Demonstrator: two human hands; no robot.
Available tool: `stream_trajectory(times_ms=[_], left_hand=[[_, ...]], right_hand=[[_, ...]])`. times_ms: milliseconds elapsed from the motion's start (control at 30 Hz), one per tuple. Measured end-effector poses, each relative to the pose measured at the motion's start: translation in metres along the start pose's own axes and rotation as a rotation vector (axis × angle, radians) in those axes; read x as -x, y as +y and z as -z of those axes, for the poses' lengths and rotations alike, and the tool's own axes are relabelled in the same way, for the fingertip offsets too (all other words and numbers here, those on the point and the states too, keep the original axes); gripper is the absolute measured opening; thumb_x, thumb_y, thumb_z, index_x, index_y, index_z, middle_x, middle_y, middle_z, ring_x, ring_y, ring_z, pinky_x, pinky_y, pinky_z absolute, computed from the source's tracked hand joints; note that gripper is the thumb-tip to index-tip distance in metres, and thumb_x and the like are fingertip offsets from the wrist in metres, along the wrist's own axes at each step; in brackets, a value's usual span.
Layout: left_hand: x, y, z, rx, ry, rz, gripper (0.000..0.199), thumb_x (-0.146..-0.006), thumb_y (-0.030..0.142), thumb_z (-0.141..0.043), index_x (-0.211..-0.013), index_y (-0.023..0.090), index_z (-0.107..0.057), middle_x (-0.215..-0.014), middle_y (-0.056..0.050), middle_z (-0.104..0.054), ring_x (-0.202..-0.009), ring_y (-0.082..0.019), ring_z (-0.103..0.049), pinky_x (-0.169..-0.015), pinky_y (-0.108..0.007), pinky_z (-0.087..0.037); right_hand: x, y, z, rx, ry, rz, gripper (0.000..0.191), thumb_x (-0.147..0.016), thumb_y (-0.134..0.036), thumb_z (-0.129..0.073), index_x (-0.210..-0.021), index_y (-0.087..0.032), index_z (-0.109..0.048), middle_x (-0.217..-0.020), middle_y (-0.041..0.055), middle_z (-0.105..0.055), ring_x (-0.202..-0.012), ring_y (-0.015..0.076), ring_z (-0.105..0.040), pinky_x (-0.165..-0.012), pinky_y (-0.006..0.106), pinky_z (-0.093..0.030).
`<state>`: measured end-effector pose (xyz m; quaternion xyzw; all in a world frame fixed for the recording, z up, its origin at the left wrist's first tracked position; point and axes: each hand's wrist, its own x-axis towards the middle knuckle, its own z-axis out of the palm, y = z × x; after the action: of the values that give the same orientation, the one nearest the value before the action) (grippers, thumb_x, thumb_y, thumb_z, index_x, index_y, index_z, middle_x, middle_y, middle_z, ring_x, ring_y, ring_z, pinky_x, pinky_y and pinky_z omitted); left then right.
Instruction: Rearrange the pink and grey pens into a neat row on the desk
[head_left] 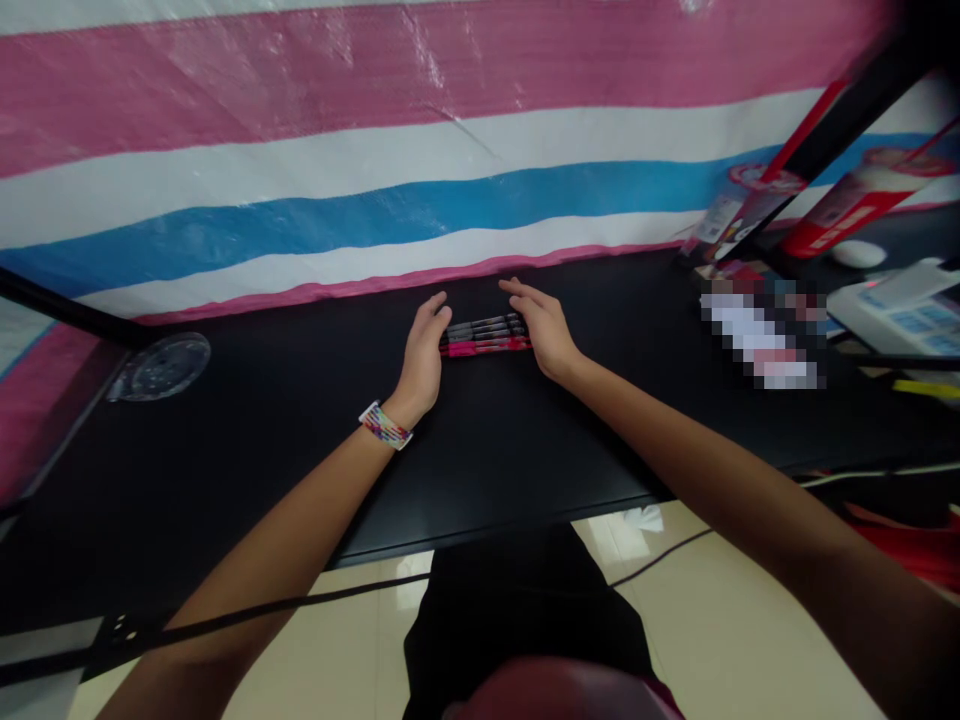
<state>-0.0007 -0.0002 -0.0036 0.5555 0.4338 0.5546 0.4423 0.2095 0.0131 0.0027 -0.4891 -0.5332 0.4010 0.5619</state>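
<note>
Several pens (pixel 486 336) lie side by side in a row on the black table (pixel 480 440), black or grey ones at the back and red ones at the front. At their left ends is my left hand (pixel 426 352), upright on its edge, with a colourful woven band on the wrist. My right hand (pixel 546 328) stands at the right ends, its fingers stretched forward. The palms face each other with the pens between them, and neither hand's fingers are wrapped round a pen.
A clear plastic lid (pixel 165 367) lies at the left. On the right stand two drink cups with straws (pixel 750 205), a white rounded object (pixel 859 254) and a blurred-out item (pixel 761 335). A striped sheet (pixel 420 205) hangs behind. A cable (pixel 352 590) crosses below the table edge.
</note>
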Motion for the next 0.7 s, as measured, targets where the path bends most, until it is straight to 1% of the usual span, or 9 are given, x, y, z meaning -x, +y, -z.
stream_trajectory(times_ms=[133,167,233,300,400,467,567,633,700], left_hand=[[0.018,0.01,-0.01,-0.034,0.076,0.007,0.035,-0.107,0.052,-0.063,-0.131,0.029,-0.075,-0.16,-0.008,-0.066,-0.167,-0.03,-0.044,-0.142,-0.051,-0.029],[0.023,0.013,-0.013,-0.052,0.089,-0.004,0.034,-0.108,0.05,-0.061,-0.13,0.029,-0.075,-0.159,-0.009,-0.067,-0.167,-0.03,-0.044,-0.142,-0.05,-0.029],[0.031,0.019,-0.018,-0.107,0.054,0.005,0.031,-0.109,0.046,-0.061,-0.129,0.028,-0.076,-0.159,-0.01,-0.067,-0.166,-0.03,-0.046,-0.141,-0.051,-0.029],[0.036,0.025,-0.02,-0.142,0.047,0.021,0.029,-0.109,0.044,-0.061,-0.127,0.027,-0.077,-0.159,-0.01,-0.067,-0.165,-0.03,-0.048,-0.14,-0.051,-0.031],[0.036,0.032,-0.018,-0.158,0.074,0.001,0.031,-0.111,0.044,-0.057,-0.122,0.025,-0.078,-0.15,-0.011,-0.072,-0.154,-0.029,-0.058,-0.137,-0.048,-0.037],[0.032,0.033,-0.015,-0.166,0.12,-0.047,0.033,-0.113,0.045,-0.053,-0.118,0.025,-0.079,-0.139,-0.01,-0.076,-0.143,-0.028,-0.066,-0.132,-0.047,-0.042],[0.022,0.029,-0.006,-0.183,0.199,-0.114,0.033,-0.114,0.043,-0.052,-0.109,0.025,-0.079,-0.125,-0.008,-0.079,-0.127,-0.026,-0.071,-0.124,-0.045,-0.049],[0.014,0.024,0.0,-0.178,0.214,-0.134,0.032,-0.114,0.042,-0.053,-0.102,0.025,-0.077,-0.115,-0.007,-0.08,-0.118,-0.026,-0.072,-0.117,-0.043,-0.053],[0.008,0.019,0.005,-0.177,0.225,-0.15,0.032,-0.114,0.042,-0.053,-0.099,0.025,-0.076,-0.11,-0.007,-0.079,-0.113,-0.025,-0.073,-0.112,-0.041,-0.055]], right_hand=[[0.012,-0.011,-0.001,0.112,-0.009,-0.048,0.049,-0.094,-0.024,-0.063,-0.138,-0.014,-0.081,-0.165,0.0164,-0.063,-0.159,0.0312,-0.057,-0.136,0.047,-0.037],[0.014,-0.014,-0.001,0.156,-0.026,-0.052,0.048,-0.094,-0.023,-0.064,-0.137,-0.013,-0.082,-0.165,0.017,-0.063,-0.158,0.0324,-0.058,-0.136,0.047,-0.038],[0.018,-0.02,-0.001,0.25,-0.066,-0.048,0.045,-0.093,-0.021,-0.064,-0.134,-0.015,-0.083,-0.163,0.0168,-0.065,-0.157,0.0347,-0.059,-0.135,0.05,-0.04],[0.021,-0.025,-0.001,0.339,-0.102,-0.043,0.044,-0.093,-0.02,-0.064,-0.132,-0.015,-0.084,-0.163,0.0175,-0.065,-0.157,0.0367,-0.059,-0.134,0.052,-0.039],[0.025,-0.032,-0.001,0.436,-0.124,-0.015,0.042,-0.092,-0.019,-0.064,-0.13,-0.016,-0.084,-0.157,0.0177,-0.07,-0.154,0.0386,-0.06,-0.131,0.056,-0.042],[0.027,-0.036,-0.001,0.459,-0.119,0.076,0.036,-0.091,-0.017,-0.062,-0.119,-0.019,-0.084,-0.144,0.014,-0.079,-0.146,0.0375,-0.067,-0.126,0.057,-0.046],[0.031,-0.043,0.0,0.476,-0.126,0.332,0.022,-0.091,-0.016,-0.061,-0.096,-0.024,-0.08,-0.117,0.0087,-0.083,-0.127,0.035,-0.07,-0.119,0.057,-0.048],[0.033,-0.046,0.001,0.506,-0.207,0.512,0.016,-0.092,-0.017,-0.063,-0.089,-0.024,-0.077,-0.107,0.0092,-0.08,-0.118,0.0349,-0.067,-0.112,0.056,-0.05],[0.036,-0.048,0.0,0.562,-0.334,0.662,0.014,-0.093,-0.017,-0.065,-0.087,-0.024,-0.076,-0.102,0.011,-0.075,-0.112,0.0348,-0.063,-0.103,0.054,-0.052]])
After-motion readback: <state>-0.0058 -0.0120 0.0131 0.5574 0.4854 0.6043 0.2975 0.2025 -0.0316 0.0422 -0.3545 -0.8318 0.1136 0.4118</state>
